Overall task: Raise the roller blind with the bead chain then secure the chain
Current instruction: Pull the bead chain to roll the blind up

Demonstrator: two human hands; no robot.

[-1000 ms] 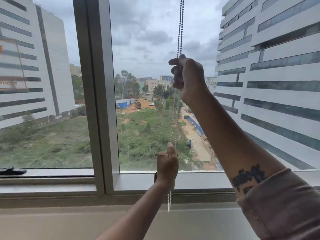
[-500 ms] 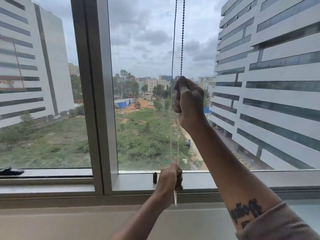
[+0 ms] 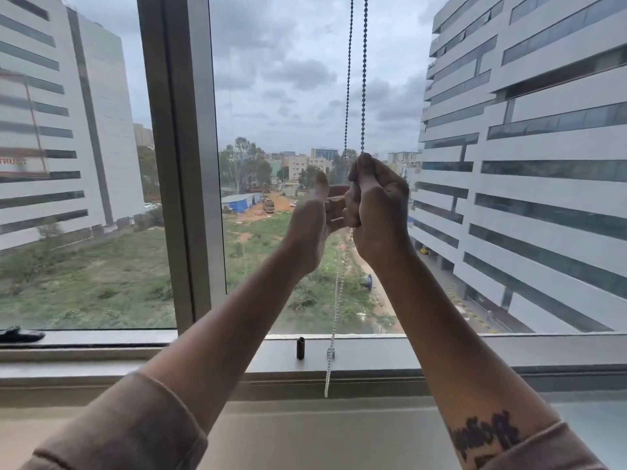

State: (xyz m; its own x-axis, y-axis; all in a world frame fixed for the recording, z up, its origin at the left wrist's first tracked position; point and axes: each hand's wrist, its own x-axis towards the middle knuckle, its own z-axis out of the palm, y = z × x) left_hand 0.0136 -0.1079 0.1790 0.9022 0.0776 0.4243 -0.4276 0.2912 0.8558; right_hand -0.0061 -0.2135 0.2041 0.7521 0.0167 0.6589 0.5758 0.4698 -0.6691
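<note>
a thin metal bead chain [image 3: 356,72] hangs as two close strands in front of a large window, a little right of centre, running down from the top edge of the view. the right hand [image 3: 378,212] is closed in a fist around the chain at mid-height, thumb and fingers pinching where the strands enter its grip. the left hand [image 3: 314,225] is raised just beside it, touching it, palm turned toward the right hand with its fingers [image 3: 334,206] loosely curled and partly hidden behind the right fist; whether the left grip has hold of the chain cannot be told. below the hands the chain continues as a pale beaded line, passes a small knot or connector [image 3: 330,351] at sill level, and ends loose in front of the grey window sill [image 3: 509,351]. a short black cylindrical peg [image 3: 300,348] stands upright on the sill just left of the chain. a grey vertical window frame post [image 3: 183,157] stands well left of the hands. both forearms reach up from beige sleeves [image 3: 129,432]; the right forearm carries a dark tattoo [image 3: 483,435]. outside are white office buildings [image 3: 529,164], a grassy lot and cloudy sky.
</note>
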